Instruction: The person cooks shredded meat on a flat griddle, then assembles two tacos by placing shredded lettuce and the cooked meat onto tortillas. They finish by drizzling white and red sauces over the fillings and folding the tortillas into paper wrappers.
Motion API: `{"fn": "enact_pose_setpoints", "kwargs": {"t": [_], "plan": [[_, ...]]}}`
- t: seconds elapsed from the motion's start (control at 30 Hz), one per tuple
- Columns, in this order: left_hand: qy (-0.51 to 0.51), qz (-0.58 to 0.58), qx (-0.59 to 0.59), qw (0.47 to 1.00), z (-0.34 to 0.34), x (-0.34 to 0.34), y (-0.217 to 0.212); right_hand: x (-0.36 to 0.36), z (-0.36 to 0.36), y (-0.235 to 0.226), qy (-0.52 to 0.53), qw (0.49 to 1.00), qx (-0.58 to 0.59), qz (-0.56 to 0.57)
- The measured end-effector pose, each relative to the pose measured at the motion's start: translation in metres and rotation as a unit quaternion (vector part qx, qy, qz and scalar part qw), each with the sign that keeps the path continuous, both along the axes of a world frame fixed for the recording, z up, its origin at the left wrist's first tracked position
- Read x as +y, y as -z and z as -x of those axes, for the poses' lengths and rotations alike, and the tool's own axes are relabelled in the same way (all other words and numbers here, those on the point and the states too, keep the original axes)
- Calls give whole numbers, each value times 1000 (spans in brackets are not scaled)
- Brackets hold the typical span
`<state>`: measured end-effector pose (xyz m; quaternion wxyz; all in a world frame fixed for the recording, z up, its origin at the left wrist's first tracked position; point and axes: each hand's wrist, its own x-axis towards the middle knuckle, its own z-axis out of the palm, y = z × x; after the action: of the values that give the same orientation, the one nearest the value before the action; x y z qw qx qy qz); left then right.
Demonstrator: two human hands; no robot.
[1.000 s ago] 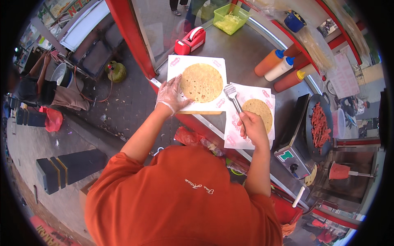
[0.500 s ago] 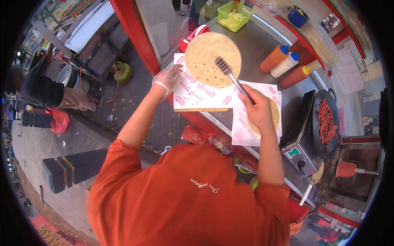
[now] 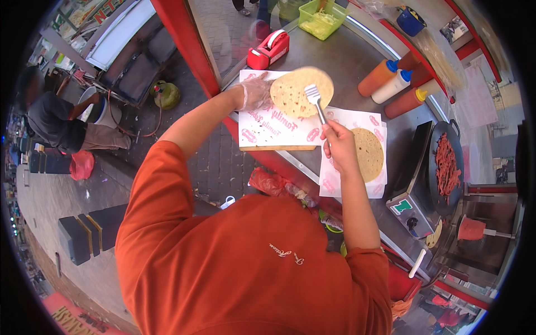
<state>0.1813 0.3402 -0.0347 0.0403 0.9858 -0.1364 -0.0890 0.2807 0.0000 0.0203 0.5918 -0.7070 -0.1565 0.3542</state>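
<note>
Seen from above, near the top centre of the frame, the gloved left hand point(image 3: 254, 92) pinches the left edge of a round flatbread point(image 3: 298, 92), fingers closed on it, lifting it over a white printed paper sheet point(image 3: 268, 128). The right hand point(image 3: 338, 146) is wrapped around a white fork point(image 3: 314, 96), its tines touching the bread. Supporting both sides evenly should keep the bread from tearing. A second flatbread point(image 3: 369, 153) lies on another printed sheet at right. Three squeeze bottles point(image 3: 393, 86), orange, white and red, stand at upper right; a red tape dispenser point(image 3: 269, 49) and green tub point(image 3: 322, 17) sit above.
</note>
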Motion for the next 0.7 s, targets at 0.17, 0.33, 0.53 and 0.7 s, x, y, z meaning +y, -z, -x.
{"fn": "enact_pose_setpoints", "kwargs": {"t": [0.17, 0.33, 0.53, 0.7], "plan": [[111, 107, -78, 985, 41, -39, -19, 11, 7, 21, 16, 994, -5, 111], [232, 357, 62, 903, 106, -107, -29, 13, 4, 1, -9, 996, 13, 86], [-143, 723, -148, 660, 164, -112, -21, 0, 24, -7, -40, 992, 108, -47], [-430, 686, -305, 502, 175, -110, -1, -36, 35, -10, -72, 981, 150, 103]]}}
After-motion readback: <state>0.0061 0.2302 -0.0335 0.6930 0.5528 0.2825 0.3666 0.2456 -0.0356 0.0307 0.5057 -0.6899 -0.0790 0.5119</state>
